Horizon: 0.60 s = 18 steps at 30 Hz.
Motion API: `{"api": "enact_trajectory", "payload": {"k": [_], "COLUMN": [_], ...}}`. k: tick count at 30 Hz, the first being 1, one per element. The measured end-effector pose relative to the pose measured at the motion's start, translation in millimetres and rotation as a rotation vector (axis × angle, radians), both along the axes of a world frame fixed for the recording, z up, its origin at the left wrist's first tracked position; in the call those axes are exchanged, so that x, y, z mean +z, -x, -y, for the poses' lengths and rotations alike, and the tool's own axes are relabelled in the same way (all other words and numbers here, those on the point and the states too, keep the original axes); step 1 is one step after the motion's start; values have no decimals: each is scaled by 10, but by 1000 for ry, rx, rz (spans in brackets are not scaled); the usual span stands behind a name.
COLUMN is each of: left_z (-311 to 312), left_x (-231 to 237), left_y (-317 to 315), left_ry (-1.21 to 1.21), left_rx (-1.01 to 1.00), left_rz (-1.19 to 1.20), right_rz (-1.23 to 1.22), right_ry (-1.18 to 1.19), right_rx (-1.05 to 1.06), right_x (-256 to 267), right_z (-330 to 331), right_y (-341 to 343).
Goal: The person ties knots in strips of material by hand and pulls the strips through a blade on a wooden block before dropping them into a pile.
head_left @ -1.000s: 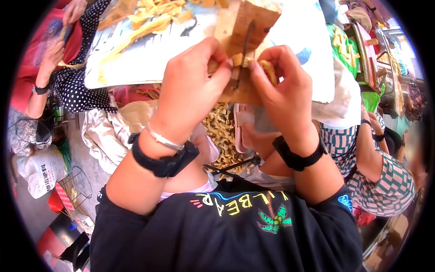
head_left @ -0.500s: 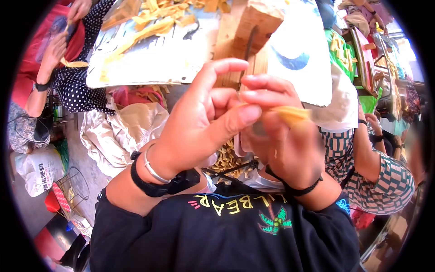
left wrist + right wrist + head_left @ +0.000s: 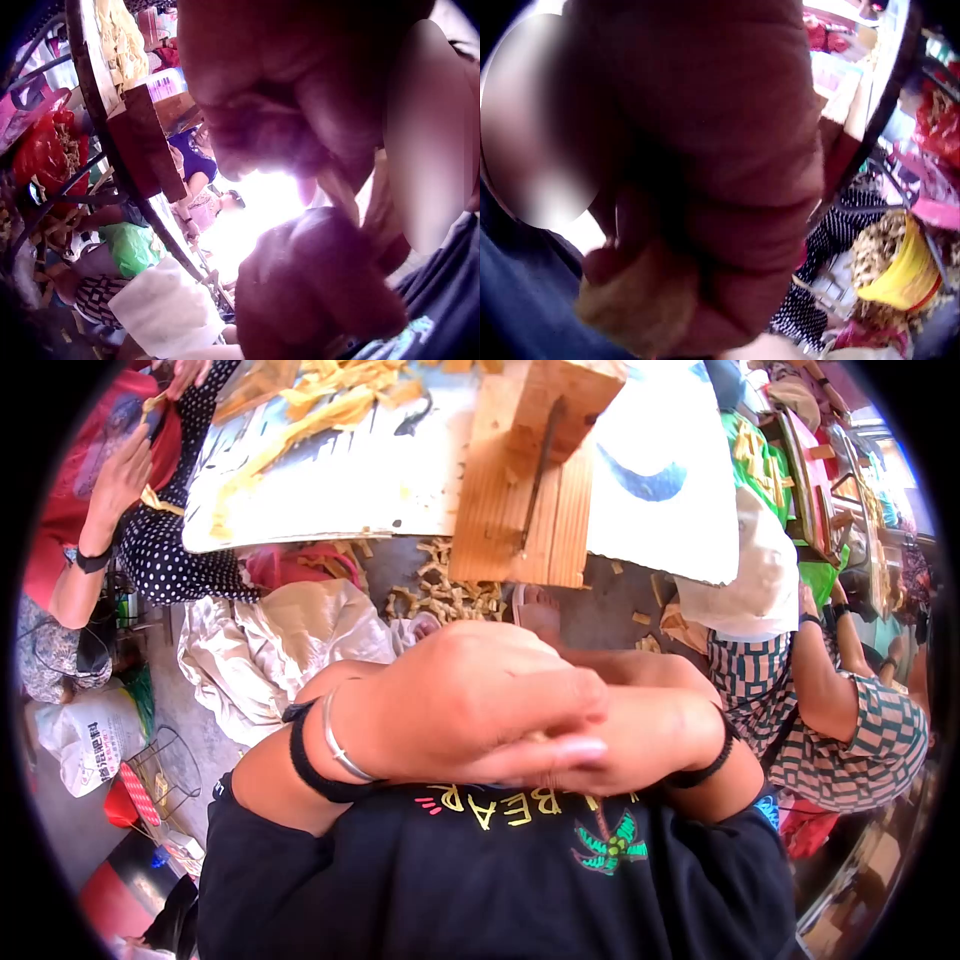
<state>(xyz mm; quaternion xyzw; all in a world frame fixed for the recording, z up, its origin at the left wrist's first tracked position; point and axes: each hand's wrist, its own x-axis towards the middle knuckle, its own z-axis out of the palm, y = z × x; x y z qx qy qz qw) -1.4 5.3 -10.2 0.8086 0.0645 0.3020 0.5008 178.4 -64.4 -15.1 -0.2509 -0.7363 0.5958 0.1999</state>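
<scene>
Both hands are drawn together in front of the chest. My left hand (image 3: pixel 480 705) lies across the front in the head view, thumb and fingers pinched together over a bit of yellowish strip. Behind it my right hand (image 3: pixel 650 725) is mostly hidden. A tan, folded piece of the strip (image 3: pixel 641 300) shows in the right wrist view, gripped by the right hand's curled fingers. The strip (image 3: pixel 341 187) stretches between the two hands in the left wrist view. Beyond them, a wooden block stand (image 3: pixel 520 510) with a dark metal rod sits at the table edge.
Yellow strips (image 3: pixel 340 405) are heaped on the white table (image 3: pixel 300 510). Small knotted pieces (image 3: pixel 450 585) lie on the floor below. A yellow bucket (image 3: pixel 904 270) holds more of them. People sit on both sides, one in a checked garment (image 3: pixel 850 750).
The hands have left the wooden stand and come back to the chest, bringing the strip along. The left hand has crossed in front of the right.
</scene>
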Motion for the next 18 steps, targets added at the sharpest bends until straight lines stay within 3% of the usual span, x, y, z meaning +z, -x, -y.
{"api": "enact_trajectory", "payload": {"k": [1, 2, 4, 6, 7, 9, 13, 14, 17, 18], "left_z": [-31, -85, -187, -451, -406, -212, -121, -20, 152, 172], "left_x": [63, 139, 109, -41, -29, 22, 96, 145, 139, 114], "left_y": [31, 62, 101, 341, 411, 440, 279, 284, 268, 249], "left_ry": [-23, -47, 424, 225, 290, 135, 33, 336, 278, 50], "left_rx": [117, 235, 812, 1005, 930, 621, 287, 345, 448, 351], "left_rz": [-34, -66, 109, 334, 398, 197, -122, -132, -34, 7], "right_rz": [-113, -50, 5, -51, -65, -89, -65, -110, -248, -342], "right_ry": [116, 242, 386, 490, 558, 452, 323, 369, 172, 145], "right_rx": [54, 74, 44, -45, -99, -207, -371, -493, -842, -846], "right_x": [-1, 105, 226, 241, 222, 221, 222, 276, 247, 172], "right_z": [-4, -74, -173, -162, -131, -105, -50, -29, 19, 28], "right_y": [49, 9, -10, 3, 19, 56, 86, 137, 257, 235]}}
